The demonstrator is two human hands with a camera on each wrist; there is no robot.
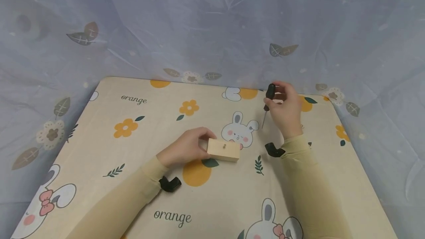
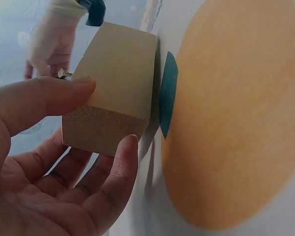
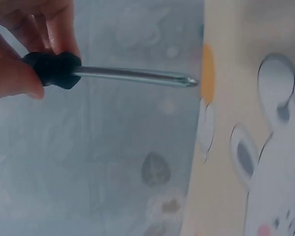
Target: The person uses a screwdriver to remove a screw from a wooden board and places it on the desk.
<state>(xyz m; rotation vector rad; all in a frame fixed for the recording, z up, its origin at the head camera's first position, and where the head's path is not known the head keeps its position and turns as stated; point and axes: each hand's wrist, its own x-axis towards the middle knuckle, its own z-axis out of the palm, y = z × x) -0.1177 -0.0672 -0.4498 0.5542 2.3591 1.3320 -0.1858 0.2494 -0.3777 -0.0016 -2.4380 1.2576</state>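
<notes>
A pale wooden block (image 1: 219, 153) lies near the middle of the table, with a small screw (image 1: 224, 146) standing in its top face. My left hand (image 1: 187, 146) grips the block's left end, thumb on the near side and fingers around the end and far side. To the right and farther back, my right hand (image 1: 286, 109) holds a screwdriver (image 1: 270, 91) by its black handle, between thumb and fingers. In the right wrist view the metal shaft (image 3: 132, 75) is bare to its tip, which points down towards the table and stands apart from the block.
A cream cloth (image 1: 149, 202) printed with rabbits, oranges and flowers covers the table. Bluish patterned sheeting (image 1: 199, 28) hangs behind and at both sides. Black wrist-worn pieces (image 1: 170, 184) sit at both cuffs.
</notes>
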